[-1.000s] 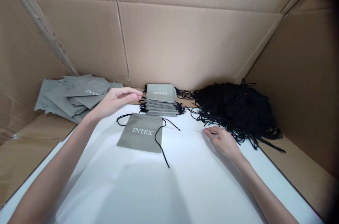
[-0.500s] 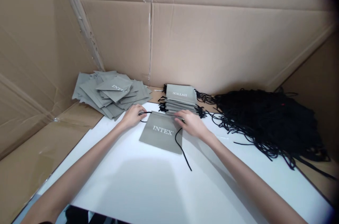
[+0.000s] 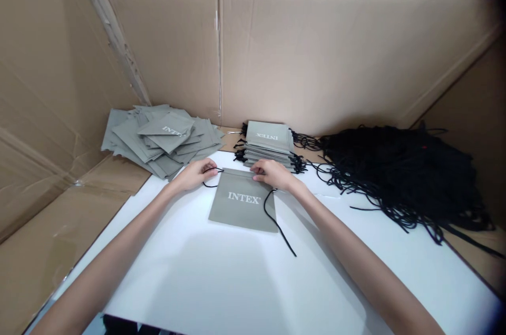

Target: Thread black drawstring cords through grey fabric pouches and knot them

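Observation:
A flat grey pouch (image 3: 237, 211) printed INTEX lies on the white tabletop. At its top left corner my left hand (image 3: 196, 172) is closed, pinching a black cord (image 3: 210, 185) that loops out of the pouch's top hem. My right hand (image 3: 272, 173) grips the top hem right of the middle between thumb and fingers. From the hem's right end a loose length of black cord (image 3: 279, 227) trails over the pouch's right edge onto the table. My right fingertips partly cover the hem.
Behind the pouch stands a stack of grey pouches (image 3: 266, 133) with black knotted cords at both sides. Loose grey pouches (image 3: 158, 140) lie heaped at the back left. A big pile of black cords (image 3: 399, 176) fills the right. Cardboard walls (image 3: 336, 55) enclose the table.
My right hand has shifted left along the pouch's top hem, uncovering its right corner. My left hand stays at the cord on the left. The view has shifted slightly.

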`<state>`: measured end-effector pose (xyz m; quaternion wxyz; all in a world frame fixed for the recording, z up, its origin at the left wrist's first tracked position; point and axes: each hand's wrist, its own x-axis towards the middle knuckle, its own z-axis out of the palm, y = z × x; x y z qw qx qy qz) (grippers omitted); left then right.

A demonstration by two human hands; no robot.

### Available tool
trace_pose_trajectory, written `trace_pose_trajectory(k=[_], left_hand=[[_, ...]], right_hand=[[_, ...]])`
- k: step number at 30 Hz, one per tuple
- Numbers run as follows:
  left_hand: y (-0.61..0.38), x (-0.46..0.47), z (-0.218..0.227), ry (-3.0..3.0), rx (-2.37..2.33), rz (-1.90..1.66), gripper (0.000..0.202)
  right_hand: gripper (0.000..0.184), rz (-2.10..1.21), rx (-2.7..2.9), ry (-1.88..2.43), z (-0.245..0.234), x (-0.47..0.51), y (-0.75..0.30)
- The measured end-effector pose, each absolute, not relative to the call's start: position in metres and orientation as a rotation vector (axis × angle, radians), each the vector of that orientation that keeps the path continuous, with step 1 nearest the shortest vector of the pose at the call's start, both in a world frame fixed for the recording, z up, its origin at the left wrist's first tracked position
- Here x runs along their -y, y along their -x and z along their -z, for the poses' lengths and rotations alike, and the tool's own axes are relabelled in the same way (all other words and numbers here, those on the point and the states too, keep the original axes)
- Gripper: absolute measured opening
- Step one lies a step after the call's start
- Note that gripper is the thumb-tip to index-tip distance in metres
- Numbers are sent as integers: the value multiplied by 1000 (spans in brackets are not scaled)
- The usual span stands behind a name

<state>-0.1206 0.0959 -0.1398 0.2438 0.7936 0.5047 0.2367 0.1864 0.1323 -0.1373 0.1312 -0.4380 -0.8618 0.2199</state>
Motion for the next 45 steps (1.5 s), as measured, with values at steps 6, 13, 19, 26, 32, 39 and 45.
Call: trace_pose_trajectory(k=[6, 13, 19, 26, 32, 39, 45], left_hand=[[115, -90, 131, -2241, -1422, -570, 34], [116, -94, 131, -2178, -1450, -583, 35], [124, -94, 120, -2086, -1430, -617, 46], [135, -92, 111, -2036, -1494, -645, 44], [144, -96, 116, -2025, -1560, -632, 35], [147, -95, 115, -2007, -1604, -614, 35], [150, -95, 111, -1941, -1586, -587, 24]], right_hand=[[17, -974, 2365, 1214, 148, -143, -191], [29, -1369, 2154, 1069, 150, -148, -201], [38, -1529, 2008, 1012, 153, -147, -208], [38, -1581, 1929, 993, 156, -146, -209], [37, -1598, 1900, 987, 157, -147, -209], [38, -1608, 1872, 1001, 156, -146, -209], [39, -1604, 1868, 1006, 157, -146, -209]])
